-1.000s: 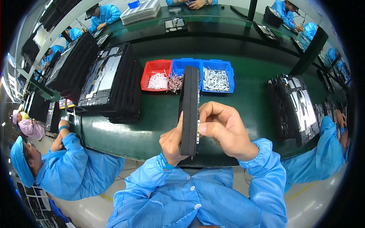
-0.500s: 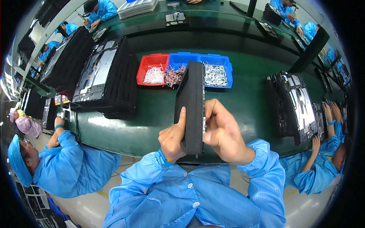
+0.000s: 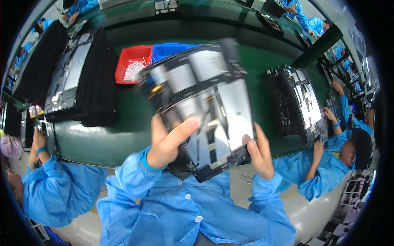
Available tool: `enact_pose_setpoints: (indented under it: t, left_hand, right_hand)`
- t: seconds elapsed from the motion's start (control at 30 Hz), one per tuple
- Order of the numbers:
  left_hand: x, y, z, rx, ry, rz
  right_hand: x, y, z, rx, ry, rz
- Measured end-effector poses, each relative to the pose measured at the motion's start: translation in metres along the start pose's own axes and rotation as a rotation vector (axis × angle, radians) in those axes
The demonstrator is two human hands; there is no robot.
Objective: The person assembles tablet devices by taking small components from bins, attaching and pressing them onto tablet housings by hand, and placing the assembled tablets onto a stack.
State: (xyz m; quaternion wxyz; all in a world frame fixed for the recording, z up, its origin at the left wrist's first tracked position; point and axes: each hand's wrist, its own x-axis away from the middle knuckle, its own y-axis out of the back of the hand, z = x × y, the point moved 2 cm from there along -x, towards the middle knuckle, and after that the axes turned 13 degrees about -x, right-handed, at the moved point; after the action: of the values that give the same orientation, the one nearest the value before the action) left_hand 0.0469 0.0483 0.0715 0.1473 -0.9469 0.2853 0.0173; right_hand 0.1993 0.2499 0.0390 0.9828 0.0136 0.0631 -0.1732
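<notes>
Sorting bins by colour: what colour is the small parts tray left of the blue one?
Red, seen in the head view.

a long green tabletop runs across the view, glossy under overhead light, with a second green bench parallel behind it across a dark gap. up and left of the left hand sit a red bin and a blue bin side by side, and further left, stacks of dark panels. beyond the right hand stands another dark stack. the floor is pale and shiny. people in blue smocks sit on both sides.
</notes>
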Motion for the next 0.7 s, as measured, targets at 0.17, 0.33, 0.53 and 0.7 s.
enact_pose_setpoints:
  t: [0.17,0.33,0.53,0.7]
  left_hand:
    - [-0.055,-0.047,0.062,-0.126,0.256,0.323]
    - [-0.031,-0.051,0.092,-0.952,-0.137,0.577]
    - [-0.032,-0.062,0.107,-1.301,-0.216,0.446]
    - [-0.050,-0.069,0.118,-1.365,-0.283,0.294]
  right_hand:
    - [0.039,0.009,-0.021,-0.575,-0.185,-0.372]
    - [0.018,0.050,-0.037,-0.435,-0.313,-0.478]
    - [-0.013,0.082,-0.069,0.002,-0.358,-0.479]
    - [-0.040,0.063,-0.052,1.119,0.074,-0.596]
